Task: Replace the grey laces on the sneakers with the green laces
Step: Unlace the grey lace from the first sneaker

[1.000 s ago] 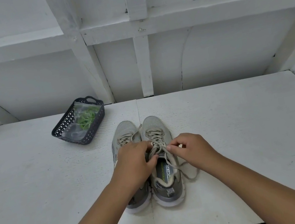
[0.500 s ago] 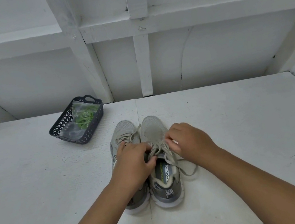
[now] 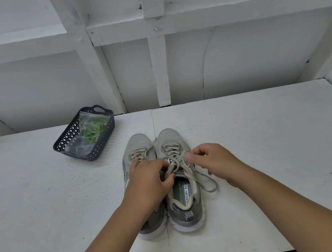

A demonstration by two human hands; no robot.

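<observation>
Fingers of my left hand [image 3: 148, 182] and right hand [image 3: 213, 162] pinched the grey lace [image 3: 175, 164] on the right sneaker [image 3: 180, 181]; since a second earlier its bow had loosened, while green laces [image 3: 93, 129] waited in the basket [image 3: 69, 136].

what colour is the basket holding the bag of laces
Dark navy, nearly black, with a perforated lattice pattern on the basket walls; seen in the head view.

bare forearms, no sleeves, bare grips [image 3: 148, 181]
</observation>
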